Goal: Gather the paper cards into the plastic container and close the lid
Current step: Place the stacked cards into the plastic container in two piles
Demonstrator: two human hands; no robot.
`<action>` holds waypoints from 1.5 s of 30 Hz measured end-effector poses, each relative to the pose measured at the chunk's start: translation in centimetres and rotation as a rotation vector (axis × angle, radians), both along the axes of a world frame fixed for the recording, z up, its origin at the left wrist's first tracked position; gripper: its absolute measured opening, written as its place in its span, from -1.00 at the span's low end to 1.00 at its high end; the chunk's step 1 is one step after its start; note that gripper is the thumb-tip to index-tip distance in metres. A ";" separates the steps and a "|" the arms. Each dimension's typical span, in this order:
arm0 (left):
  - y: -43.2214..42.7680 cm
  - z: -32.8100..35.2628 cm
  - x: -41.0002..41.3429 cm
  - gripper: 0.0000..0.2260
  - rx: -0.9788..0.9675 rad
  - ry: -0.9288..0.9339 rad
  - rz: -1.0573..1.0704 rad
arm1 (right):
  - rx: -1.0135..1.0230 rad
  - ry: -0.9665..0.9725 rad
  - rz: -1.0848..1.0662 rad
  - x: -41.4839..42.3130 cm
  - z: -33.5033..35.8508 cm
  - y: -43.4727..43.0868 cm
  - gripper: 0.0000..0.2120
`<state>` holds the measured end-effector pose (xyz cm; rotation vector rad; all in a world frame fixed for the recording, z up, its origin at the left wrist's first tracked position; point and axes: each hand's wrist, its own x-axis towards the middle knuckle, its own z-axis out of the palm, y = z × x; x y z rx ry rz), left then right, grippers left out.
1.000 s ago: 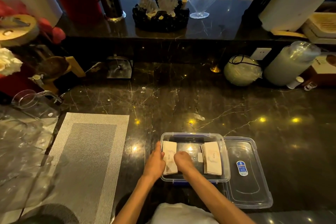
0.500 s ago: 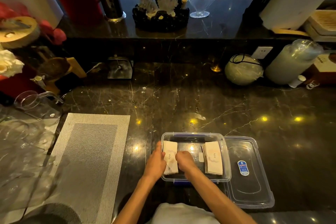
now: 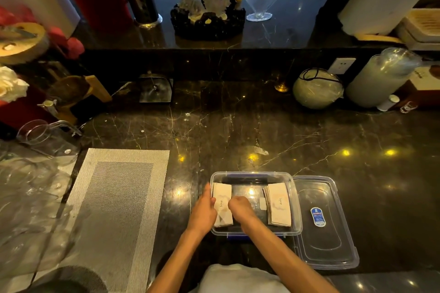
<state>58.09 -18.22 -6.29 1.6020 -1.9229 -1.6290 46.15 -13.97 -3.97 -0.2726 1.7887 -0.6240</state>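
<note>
Little change is noted against the earlier views: both hands are kept at the left stack of cards [image 3: 222,204] inside the clear container [image 3: 295,200], and the framing is shifted only slightly. The right stack of cards [image 3: 278,204] lies unmoved at the container's right end, leaning on the wall.

The left hand [image 3: 202,211] is set over the container's left rim, fingers curled down against the stack's outer edge. The right hand [image 3: 240,207] is bunched, knuckles up, pressed to the stack's inner edge. The stack is thus pinched between the two; each grip is partly closed against the cards, not wrapped around them.

The lid [image 3: 326,223] lies flat on the dark marble surface [image 3: 238,131], just beside the container's right side, blue label up. A grey placemat [image 3: 114,207] lies well to the left.
</note>
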 end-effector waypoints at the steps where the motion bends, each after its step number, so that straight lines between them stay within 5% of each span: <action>1: 0.0 0.0 0.0 -0.51 0.005 -0.005 -0.001 | -0.001 0.016 0.004 -0.1 0.0 0.0 -0.76; 5: 0.0 -0.1 0.2 -0.50 0.020 -0.031 -0.006 | -0.009 0.188 -0.054 -2.1 -0.1 0.4 -0.74; 13: 0.1 0.1 0.3 -0.49 0.040 -0.028 -0.005 | 0.030 0.183 -0.227 -7.0 0.2 1.3 -0.64; 35: 0.4 1.8 0.1 -0.56 0.050 -0.046 0.028 | 0.099 0.176 -0.064 -6.1 1.0 3.7 -0.63; 42: 0.5 2.4 -0.5 -0.53 0.137 -0.029 0.098 | 0.072 0.089 -0.100 -6.4 2.0 4.7 -0.62; 45: 0.5 3.4 -2.1 -0.37 0.098 -0.157 0.137 | 0.024 -0.028 -0.134 -7.5 2.7 5.4 -0.69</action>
